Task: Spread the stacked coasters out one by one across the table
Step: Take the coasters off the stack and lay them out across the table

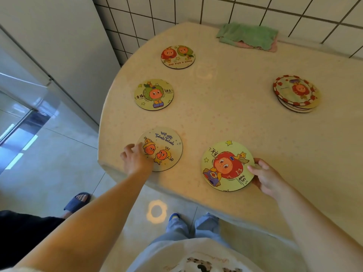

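Four coasters lie single on the beige tabletop [225,114], remaining stack [296,94] sits well apart on the right side, slightly fanned, red-checked coaster on top.

Left edge, far to near: "Have a nice day" coaster [178,56], then green-hooded character coaster [153,94], then "we are Twinkle Twinkle" coaster [162,148].

Left hand [135,159] rests on the near-left part of the Twinkle coaster, fingers curled down onto it, covering that edge. Coaster flat, close to the tabletop's rounded rim.

Right hand [265,176] pinches the red-haired character coaster [227,166] at its right edge: thumb on top, fingers tucked under the rim. Can't tell if that edge is lifted or still flat. It sits near the front edge, just right of the Twinkle coaster, not touching it.

Green cloth [247,35] over a pink one, folded at the far side against the tiled wall [255,10].
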